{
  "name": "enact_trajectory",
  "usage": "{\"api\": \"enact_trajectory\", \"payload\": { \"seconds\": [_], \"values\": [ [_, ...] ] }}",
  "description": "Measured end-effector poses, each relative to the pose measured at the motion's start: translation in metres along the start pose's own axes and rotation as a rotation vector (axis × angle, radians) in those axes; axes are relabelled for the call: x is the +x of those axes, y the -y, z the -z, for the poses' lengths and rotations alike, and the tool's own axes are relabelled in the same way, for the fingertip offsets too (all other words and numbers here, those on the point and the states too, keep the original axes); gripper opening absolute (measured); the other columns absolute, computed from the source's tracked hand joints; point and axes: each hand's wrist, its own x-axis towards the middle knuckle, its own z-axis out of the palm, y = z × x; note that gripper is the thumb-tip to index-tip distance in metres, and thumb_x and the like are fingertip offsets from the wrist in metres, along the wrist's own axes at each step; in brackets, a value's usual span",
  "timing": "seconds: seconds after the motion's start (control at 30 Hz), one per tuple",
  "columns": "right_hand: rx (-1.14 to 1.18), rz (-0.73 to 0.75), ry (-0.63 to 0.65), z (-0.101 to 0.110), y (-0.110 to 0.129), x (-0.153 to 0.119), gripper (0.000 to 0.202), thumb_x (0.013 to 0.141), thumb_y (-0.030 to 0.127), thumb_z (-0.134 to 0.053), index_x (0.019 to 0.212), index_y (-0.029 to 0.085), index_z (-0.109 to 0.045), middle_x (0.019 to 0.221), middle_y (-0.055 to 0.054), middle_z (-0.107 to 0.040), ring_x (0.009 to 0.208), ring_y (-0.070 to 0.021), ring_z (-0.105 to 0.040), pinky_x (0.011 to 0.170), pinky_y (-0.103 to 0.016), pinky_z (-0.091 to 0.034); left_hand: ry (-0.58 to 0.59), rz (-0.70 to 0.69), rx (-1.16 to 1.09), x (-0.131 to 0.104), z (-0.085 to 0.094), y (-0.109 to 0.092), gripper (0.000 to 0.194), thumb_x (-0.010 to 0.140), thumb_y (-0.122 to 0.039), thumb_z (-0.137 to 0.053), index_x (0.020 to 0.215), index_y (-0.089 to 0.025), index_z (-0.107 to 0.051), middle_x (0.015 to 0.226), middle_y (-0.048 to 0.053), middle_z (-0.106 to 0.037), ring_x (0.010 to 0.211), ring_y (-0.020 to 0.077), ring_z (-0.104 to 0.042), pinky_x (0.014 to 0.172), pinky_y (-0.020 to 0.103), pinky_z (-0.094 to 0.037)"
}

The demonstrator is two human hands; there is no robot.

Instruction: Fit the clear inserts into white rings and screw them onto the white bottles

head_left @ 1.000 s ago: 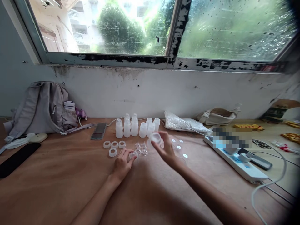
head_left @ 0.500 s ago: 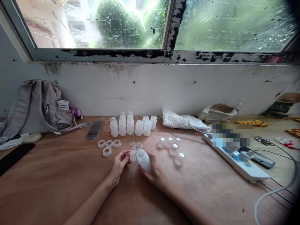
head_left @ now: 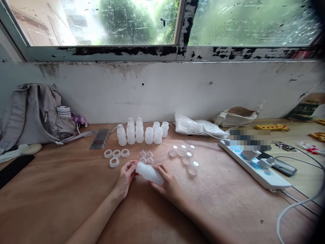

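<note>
My right hand [head_left: 167, 181] is closed round a frosted white baby bottle [head_left: 151, 174], tilted with its mouth end to the left. At that end, my left hand [head_left: 127, 174] pinches a small whitish screw ring [head_left: 138, 166] against the bottle's mouth; the fingers partly cover it. Just beyond the bottle lie several clear teats [head_left: 149, 154]. To the left are several white screw rings [head_left: 114, 162] flat on the table. On the right, several clear round caps [head_left: 192, 169] with white dots rest on the wood.
Behind, a row of several frosted bottles [head_left: 139, 130] stands near the wall, some topped. A phone [head_left: 100, 139] and grey backpack [head_left: 33, 113] are left. A silvery pouch [head_left: 200, 127], white power strip [head_left: 254, 166] and looping cable [head_left: 284, 213] lie right, on the brown table [head_left: 76, 200].
The bottle has tipped over toward the left, and the ring in my left hand now meets its mouth. Two teats hidden before now show. The view has tilted slightly down.
</note>
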Motion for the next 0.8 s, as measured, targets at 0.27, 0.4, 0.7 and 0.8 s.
{"api": "enact_trajectory", "payload": {
  "seconds": [0.27,0.4,0.7,0.8],
  "values": [
    [-0.095,0.053,-0.053,0.002,-0.009,0.002,0.046,0.071,0.027,-0.06,0.115,0.026,-0.048,0.097,-0.007,-0.052,0.088,-0.0202,-0.055,0.074,-0.031,-0.049,-0.02,-0.029,0.123,0.0,0.001,-0.001,0.027,0.068,-0.037,-0.062,0.083,-0.014,-0.06,0.078,0.003,-0.058,0.068,0.0113,-0.051,0.059,0.021,-0.041],
    [-0.099,0.066,-0.103,0.0,-0.012,0.002,0.048,0.07,0.027,-0.062,0.116,0.025,-0.049,0.097,-0.007,-0.053,0.089,-0.0207,-0.055,0.076,-0.032,-0.048,-0.049,-0.05,0.157,0.0,0.003,-0.001,0.031,0.064,-0.037,-0.065,0.085,-0.014,-0.06,0.074,0.002,-0.058,0.06,0.0095,-0.05,0.056,0.02,-0.04],
    [0.192,-0.058,0.057,0.003,-0.003,0.005,0.039,0.071,0.03,-0.061,0.108,0.024,-0.054,0.095,-0.003,-0.055,0.087,-0.0183,-0.055,0.077,-0.029,-0.046,0.032,-0.081,0.058,0.0,0.003,-0.009,0.029,0.064,-0.027,-0.067,0.089,-0.016,-0.057,0.089,0.005,-0.061,0.081,0.0152,-0.055,0.066,0.021,-0.041],
    [0.173,-0.06,0.038,0.002,-0.004,0.004,0.04,0.07,0.029,-0.061,0.109,0.024,-0.054,0.095,-0.004,-0.054,0.087,-0.0186,-0.055,0.077,-0.029,-0.045,0.043,-0.082,0.023,-0.002,0.001,-0.009,0.029,0.068,-0.026,-0.064,0.094,-0.017,-0.056,0.096,0.006,-0.059,0.09,0.0162,-0.053,0.073,0.023,-0.041]
  ]
}}
